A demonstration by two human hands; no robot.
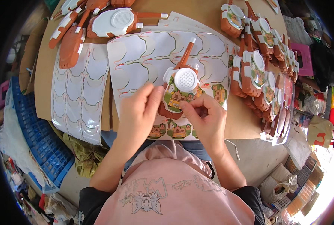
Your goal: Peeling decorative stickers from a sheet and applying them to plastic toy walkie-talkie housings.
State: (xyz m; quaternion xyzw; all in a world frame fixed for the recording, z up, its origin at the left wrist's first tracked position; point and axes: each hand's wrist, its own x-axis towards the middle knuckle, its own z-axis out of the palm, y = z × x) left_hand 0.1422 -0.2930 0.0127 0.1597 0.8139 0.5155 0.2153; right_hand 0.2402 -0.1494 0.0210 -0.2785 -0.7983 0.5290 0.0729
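A brown and white toy walkie-talkie (186, 79) lies on a sticker sheet in front of me, its antenna pointing away. On its front is a picture sticker (175, 96) in green, yellow and brown. At its left edge is my left hand (140, 108), thumb pressed to the bent fingers; anything between them is hidden. My right hand (208, 118) is closed in a pinch over the sticker's lower right, the thumb tip at the picture. The large sticker sheet (131, 48) beneath has many blank cut-outs and several printed stickers along its near and right sides.
A mostly used sticker sheet (77, 88) hangs over the table's near left edge. Several unstickered toys (112, 23) lie at the far left. Stickered toys (254, 71) are piled at the right, partly in a clear tray (283, 137). A blue crate (43, 137) stands lower left.
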